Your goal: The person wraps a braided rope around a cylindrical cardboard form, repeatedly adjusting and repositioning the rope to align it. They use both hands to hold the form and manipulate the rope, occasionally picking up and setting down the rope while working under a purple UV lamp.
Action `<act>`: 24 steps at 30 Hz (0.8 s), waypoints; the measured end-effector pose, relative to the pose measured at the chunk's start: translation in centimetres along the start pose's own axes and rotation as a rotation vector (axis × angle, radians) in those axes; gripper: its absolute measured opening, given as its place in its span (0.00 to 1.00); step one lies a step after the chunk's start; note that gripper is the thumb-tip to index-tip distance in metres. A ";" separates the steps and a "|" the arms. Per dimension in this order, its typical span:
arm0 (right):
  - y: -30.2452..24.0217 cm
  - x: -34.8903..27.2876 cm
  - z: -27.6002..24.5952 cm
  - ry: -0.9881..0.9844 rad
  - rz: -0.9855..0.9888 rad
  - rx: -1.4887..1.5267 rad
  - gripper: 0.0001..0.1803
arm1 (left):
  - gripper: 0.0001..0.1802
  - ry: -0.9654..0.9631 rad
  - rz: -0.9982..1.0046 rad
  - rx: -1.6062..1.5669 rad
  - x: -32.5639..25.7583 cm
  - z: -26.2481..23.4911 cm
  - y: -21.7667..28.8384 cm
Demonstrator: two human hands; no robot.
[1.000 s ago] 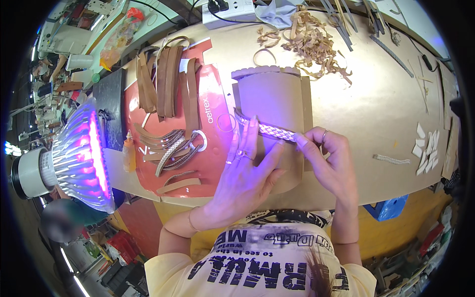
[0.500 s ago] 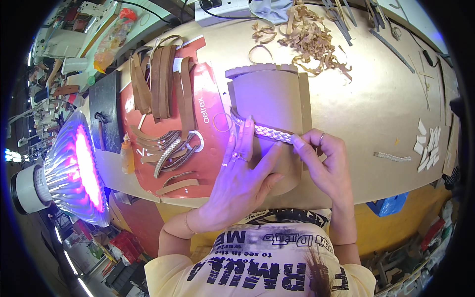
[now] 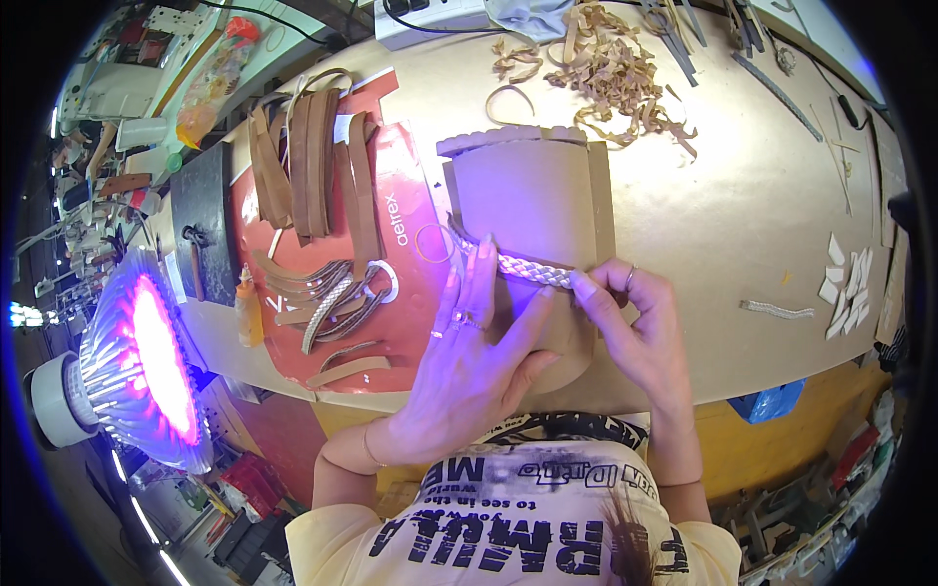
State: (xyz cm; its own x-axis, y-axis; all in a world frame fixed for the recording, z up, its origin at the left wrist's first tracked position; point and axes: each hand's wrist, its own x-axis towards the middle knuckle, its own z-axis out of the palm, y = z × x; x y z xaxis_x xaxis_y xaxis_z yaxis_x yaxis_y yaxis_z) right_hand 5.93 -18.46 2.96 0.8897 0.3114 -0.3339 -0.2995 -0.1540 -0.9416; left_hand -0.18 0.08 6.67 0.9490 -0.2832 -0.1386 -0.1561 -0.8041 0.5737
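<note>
A pale braided strap (image 3: 534, 272) with a brown edge lies slantwise across a curved, tan form (image 3: 523, 190) with a scalloped far edge. My left hand (image 3: 464, 356) rests on the strap's left part, its fingers stretched out and spread and its thumb apart from them. At the strap's right end my right hand (image 3: 640, 317) is closed, pinching it between thumb and fingers. The underside of the strap is hidden, as is the stretch beneath my left fingers. Purple light falls on the strap and my left hand.
Brown leather strips (image 3: 315, 166) and a braided bundle (image 3: 332, 298) lie on a red sheet (image 3: 415, 176) at left. Beside them stand a glue bottle (image 3: 248, 311) and a glowing lamp (image 3: 156, 361). Leather scraps (image 3: 611, 73) lie at the back, white pieces (image 3: 848, 293) at right.
Both hands keep their hold on the braided strap with hardly any movement. The view has shifted slightly, and the lamp appears a little lower.
</note>
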 end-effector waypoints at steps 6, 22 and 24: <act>0.4 -0.1 0.5 0.054 -0.064 -0.043 0.10 | 0.30 -0.010 -0.004 0.026 0.0 0.0 0.1; 1.8 -0.4 -0.7 0.014 0.246 0.172 0.05 | 0.34 0.117 0.004 0.247 0.7 0.9 0.9; 1.8 -1.0 -0.2 0.270 -0.218 -0.079 0.08 | 0.33 0.116 0.000 0.256 0.6 1.0 1.0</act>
State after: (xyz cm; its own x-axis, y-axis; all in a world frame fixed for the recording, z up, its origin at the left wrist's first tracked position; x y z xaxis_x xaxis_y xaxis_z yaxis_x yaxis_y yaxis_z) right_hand 4.57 -19.23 1.64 0.9919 0.0874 -0.0917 -0.0741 -0.1866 -0.9796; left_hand -0.04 -1.42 6.37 0.9717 -0.2335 -0.0364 -0.2066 -0.9140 0.3491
